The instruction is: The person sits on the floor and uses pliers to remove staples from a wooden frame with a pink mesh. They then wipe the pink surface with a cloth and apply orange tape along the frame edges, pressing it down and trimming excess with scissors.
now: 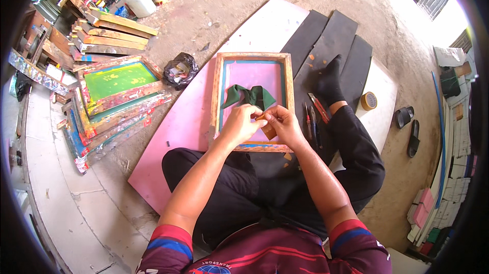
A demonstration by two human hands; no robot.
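My left hand (241, 124) and my right hand (285, 126) meet over the near part of a wooden screen frame (217, 78). Pinched between their fingertips is a small strip of brown tape (268, 131), its lower end hanging down. Just beyond the fingers, a crumpled dark green cloth (261, 97) lies within the frame, over its pale pinkish mesh. A roll of brown tape (369, 101) stands to the right, past my leg. Several slim tools, among them a red-handled cutter (319, 107), lie beside the frame's right edge.
The frame rests on a pink board (175, 121) and black sheets (333, 37) on the floor. Stacked screen frames (119, 83) and wooden strips (114, 37) stand at left, near a black plastic bag (180, 70). Black slippers (413, 139) lie at right.
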